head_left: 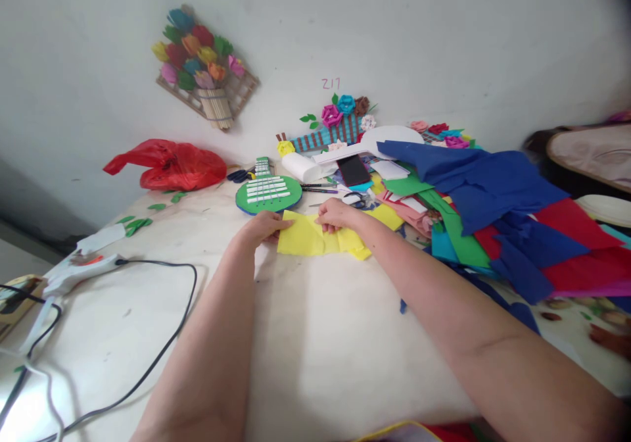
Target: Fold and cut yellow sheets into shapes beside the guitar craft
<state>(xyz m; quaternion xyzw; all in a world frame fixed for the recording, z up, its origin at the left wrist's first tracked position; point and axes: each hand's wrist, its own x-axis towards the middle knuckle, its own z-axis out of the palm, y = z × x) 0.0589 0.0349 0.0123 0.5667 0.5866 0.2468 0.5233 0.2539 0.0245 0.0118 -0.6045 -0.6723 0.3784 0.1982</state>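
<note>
A creased yellow sheet point(302, 237), like crepe paper or thin felt, stretches between my two hands just above the pale table. My left hand point(267, 227) pinches its left edge, thumb in front. My right hand point(336, 216) is closed on its upper edge near the middle, fingertips pressed together. More yellow pieces point(384, 217) lie behind and to the right of my right wrist. Close beyond my hands are scissors point(357, 198) with dark handles and a green guitar-shaped craft point(269, 192) with white strips.
A red plastic bag point(182, 166) sits at the back left. A white glue gun point(81, 272) with a black cord point(190, 297) lies at left. Blue sheets point(473, 179) and other coloured ones heap at right. A phone point(353, 170) rests near the wall.
</note>
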